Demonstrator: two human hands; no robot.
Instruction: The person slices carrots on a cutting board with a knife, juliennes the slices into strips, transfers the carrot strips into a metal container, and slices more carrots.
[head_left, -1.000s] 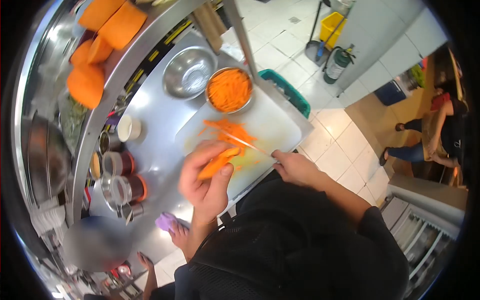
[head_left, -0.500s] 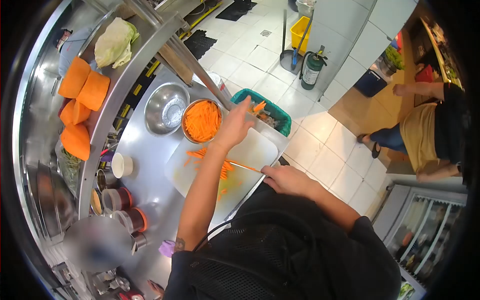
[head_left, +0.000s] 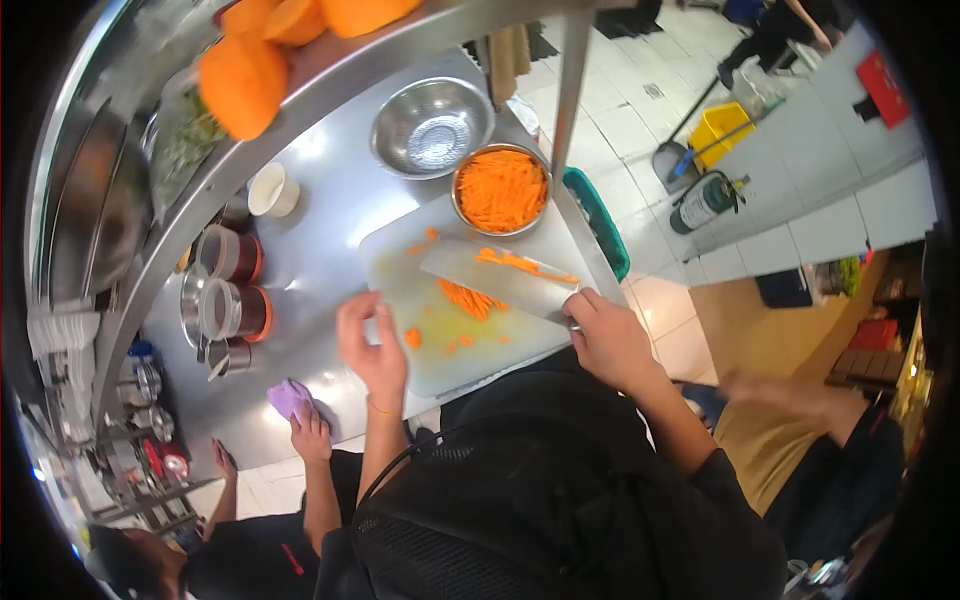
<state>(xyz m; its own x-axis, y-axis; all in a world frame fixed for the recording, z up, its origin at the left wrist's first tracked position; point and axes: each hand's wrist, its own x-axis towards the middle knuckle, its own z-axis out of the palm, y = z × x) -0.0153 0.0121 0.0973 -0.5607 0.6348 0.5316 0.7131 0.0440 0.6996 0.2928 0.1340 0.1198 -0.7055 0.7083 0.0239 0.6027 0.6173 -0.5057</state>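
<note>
My right hand (head_left: 607, 340) grips the handle of a wide-bladed knife (head_left: 470, 267), its blade held flat above the white cutting board (head_left: 400, 275). Carrot strips (head_left: 520, 262) lie along the blade. My left hand (head_left: 374, 345) is over the board's left edge, fingers apart and nothing in them. Between the hands, a small pile of cut carrot (head_left: 470, 298) and some scattered bits rest on the stained board. Just beyond the blade stands a metal bowl (head_left: 548, 218) full of carrot strips.
An empty steel bowl (head_left: 432, 125) and a paper cup (head_left: 273, 190) stand farther back. Lidded containers (head_left: 235, 308) sit at left. A co-worker's hand (head_left: 312, 436) touches a purple cloth (head_left: 290, 397). A green bin (head_left: 600, 225) stands beyond the counter; another person (head_left: 810, 440) is at right.
My left hand has moved back from near the green bin to the board's left side. The knife has turned flat, with carrot strips on it. A co-worker has appeared at lower left.
</note>
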